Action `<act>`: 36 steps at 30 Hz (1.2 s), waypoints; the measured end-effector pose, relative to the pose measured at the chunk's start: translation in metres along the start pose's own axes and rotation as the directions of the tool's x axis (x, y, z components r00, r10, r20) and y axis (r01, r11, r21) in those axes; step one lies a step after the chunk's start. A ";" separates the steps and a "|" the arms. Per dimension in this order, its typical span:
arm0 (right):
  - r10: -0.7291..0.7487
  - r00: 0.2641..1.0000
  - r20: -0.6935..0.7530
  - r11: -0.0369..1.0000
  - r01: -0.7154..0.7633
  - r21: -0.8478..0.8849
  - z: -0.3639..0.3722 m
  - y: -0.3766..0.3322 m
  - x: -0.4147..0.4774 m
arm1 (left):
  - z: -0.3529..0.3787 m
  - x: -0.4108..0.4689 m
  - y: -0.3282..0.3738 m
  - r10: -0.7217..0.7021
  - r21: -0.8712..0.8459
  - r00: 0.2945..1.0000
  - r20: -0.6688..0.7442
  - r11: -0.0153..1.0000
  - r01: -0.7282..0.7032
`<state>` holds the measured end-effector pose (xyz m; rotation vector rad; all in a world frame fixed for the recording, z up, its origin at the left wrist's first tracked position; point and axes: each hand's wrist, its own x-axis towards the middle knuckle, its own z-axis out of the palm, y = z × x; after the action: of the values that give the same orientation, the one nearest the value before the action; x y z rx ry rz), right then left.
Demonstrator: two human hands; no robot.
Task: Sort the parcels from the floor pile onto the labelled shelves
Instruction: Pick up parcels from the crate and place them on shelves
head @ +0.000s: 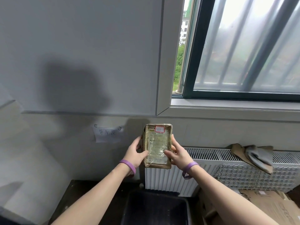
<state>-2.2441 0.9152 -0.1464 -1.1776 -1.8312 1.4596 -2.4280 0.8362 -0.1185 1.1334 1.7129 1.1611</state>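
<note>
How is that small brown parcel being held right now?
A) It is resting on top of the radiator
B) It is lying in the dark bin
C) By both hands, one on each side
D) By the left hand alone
C: the left hand and the right hand each grip one side of the parcel, holding it upright in the air.

Parcel (156,140) right of wall note (108,133), above bin (155,208), before radiator (243,169).

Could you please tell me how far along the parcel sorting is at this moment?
Done: nothing shelved is visible. In hand: left hand and right hand grip one small brown taped cardboard parcel, label toward the camera. Left: shelving it; neither shelves nor pile show.
</note>
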 end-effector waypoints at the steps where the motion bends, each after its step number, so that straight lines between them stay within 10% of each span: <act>1: -0.001 1.000 0.003 1.000 0.001 0.002 0.001 0.001 0.000 | 0.000 0.000 0.000 0.002 0.007 1.000 0.002 1.000 -0.002; 22: -0.125 0.958 0.260 0.986 0.149 -0.077 0.153 -0.049 0.019 | -0.131 -0.075 -0.037 -0.082 0.017 0.938 -0.338 0.996 0.093; 27: -0.164 0.864 0.475 0.976 0.213 -0.050 0.224 -0.073 0.008 | -0.170 -0.143 -0.052 -0.165 -0.038 0.816 -0.555 0.984 0.173; 36: -0.229 0.430 0.873 0.906 0.422 0.030 0.331 -0.112 -0.083 | -0.175 -0.310 -0.079 -0.288 -0.199 0.401 -0.870 0.948 0.250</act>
<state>-2.5079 0.6725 -0.1259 0.0286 -2.7123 1.8020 -2.5108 0.4814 -0.1086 0.0569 2.5111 1.7190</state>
